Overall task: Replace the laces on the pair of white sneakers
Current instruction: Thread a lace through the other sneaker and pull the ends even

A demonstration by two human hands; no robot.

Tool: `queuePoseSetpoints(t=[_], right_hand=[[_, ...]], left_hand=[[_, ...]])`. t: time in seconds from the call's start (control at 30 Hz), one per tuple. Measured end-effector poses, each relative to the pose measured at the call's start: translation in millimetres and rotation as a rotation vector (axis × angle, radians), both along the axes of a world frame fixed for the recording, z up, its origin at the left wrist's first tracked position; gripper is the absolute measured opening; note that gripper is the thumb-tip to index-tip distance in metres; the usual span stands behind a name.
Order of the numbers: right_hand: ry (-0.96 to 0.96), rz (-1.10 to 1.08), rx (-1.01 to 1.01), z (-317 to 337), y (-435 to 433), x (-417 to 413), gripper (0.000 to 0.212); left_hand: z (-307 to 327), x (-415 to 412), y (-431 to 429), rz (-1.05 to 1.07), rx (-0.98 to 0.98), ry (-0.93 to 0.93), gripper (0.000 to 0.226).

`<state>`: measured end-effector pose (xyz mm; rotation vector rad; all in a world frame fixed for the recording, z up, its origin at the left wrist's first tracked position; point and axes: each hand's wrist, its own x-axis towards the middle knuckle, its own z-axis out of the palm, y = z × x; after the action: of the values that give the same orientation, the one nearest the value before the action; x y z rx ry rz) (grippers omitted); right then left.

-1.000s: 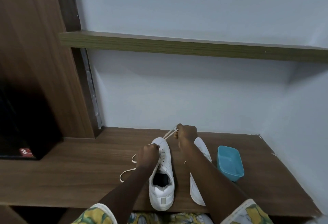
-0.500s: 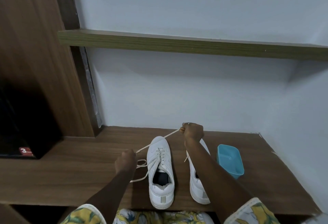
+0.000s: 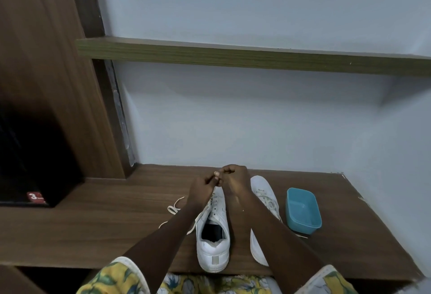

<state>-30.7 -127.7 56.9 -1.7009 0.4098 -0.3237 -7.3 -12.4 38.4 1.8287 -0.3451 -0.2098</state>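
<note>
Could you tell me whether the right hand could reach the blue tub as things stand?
Probably yes: only the low right sneaker lies between the right hand and the blue tub. It would first have to release the lace its fingers seem to pinch.

Centre sneaker [image 3: 213, 240] toe behind hands [image 3: 219, 183]; forearm [image 3: 268, 230] masks second sneaker [image 3: 265, 195].

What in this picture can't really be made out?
Head view:
- Centre sneaker toe: hidden behind the left hand and right hand.
- What the fingers pinch: too small, hidden by the hands' backs.
- Other sneaker middle: covered by the right forearm.
- Red label: writing too small past "3".
</note>
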Motion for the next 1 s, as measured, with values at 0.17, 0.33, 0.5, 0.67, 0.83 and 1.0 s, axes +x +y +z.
queuePoseSetpoints(t=[0.17, 0.33, 0.5, 0.67, 0.83, 1.0], right_hand=[[0.144, 0.116, -0.170, -22, -1, -4, 0.012], [0.421, 0.556, -0.891, -45, 8, -29, 0.051], [0.430, 0.453, -1.168, -65, 20, -39, 0.061], [0.334, 0.318, -1.229, -70, 29, -41, 0.026], [0.350, 0.200, -1.092, -77, 26, -38, 0.026], [0.307, 0.078, -0.749, -77, 15, -42, 0.020]], left_hand=[[-13, 8, 7, 0.190, 0.032, 0.048, 0.022], [-19, 12, 20, 0.231, 0.247, -0.036, 0.022], [-25, 13, 21, 0.216, 0.276, 0.013, 0.021], [-31, 7, 15, 0.157, 0.304, -0.013, 0.011], [-36, 2, 11, 0.094, 0.390, -0.048, 0.014], [-39, -2, 8, 0.097, 0.376, -0.051, 0.019]])
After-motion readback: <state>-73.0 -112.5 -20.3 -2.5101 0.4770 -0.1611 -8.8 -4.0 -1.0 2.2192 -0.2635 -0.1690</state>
